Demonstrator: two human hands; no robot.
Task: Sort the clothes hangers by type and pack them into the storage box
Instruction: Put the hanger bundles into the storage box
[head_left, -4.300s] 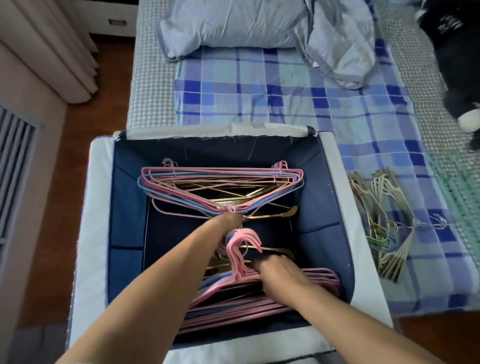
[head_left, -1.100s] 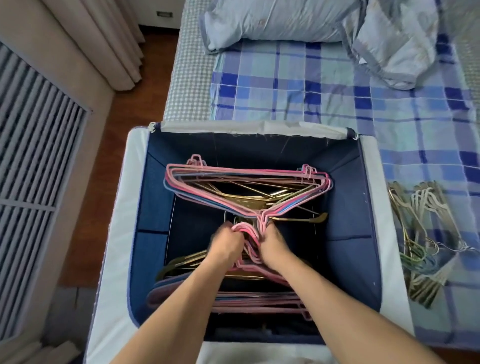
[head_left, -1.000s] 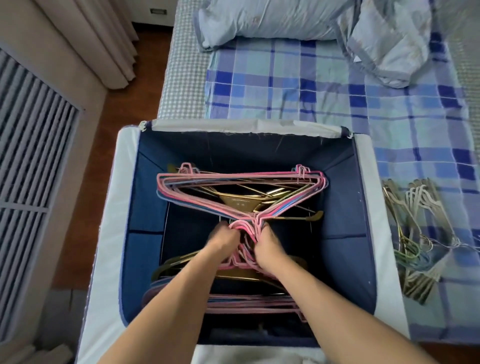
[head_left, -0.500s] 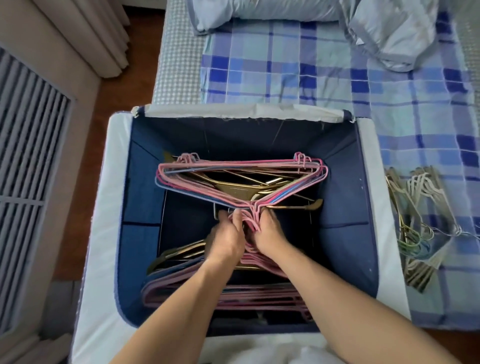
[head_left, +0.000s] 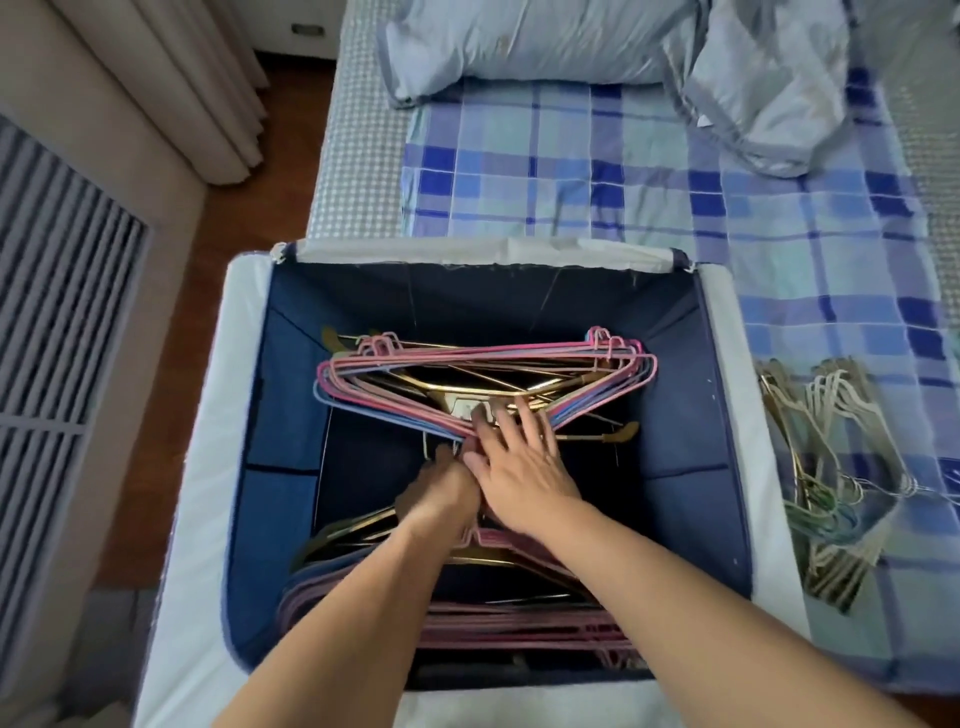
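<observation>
The storage box is big and open, dark blue inside with a white rim. It sits at the edge of the bed. At its far side lies a flat pile of pink and blue wire hangers with some gold ones under them, their hooks pointing to the near side. A second pile of pink hangers lies flat at the near side. Outside the box, on the checked sheet, rests a loose heap of pale and green hangers.
</observation>
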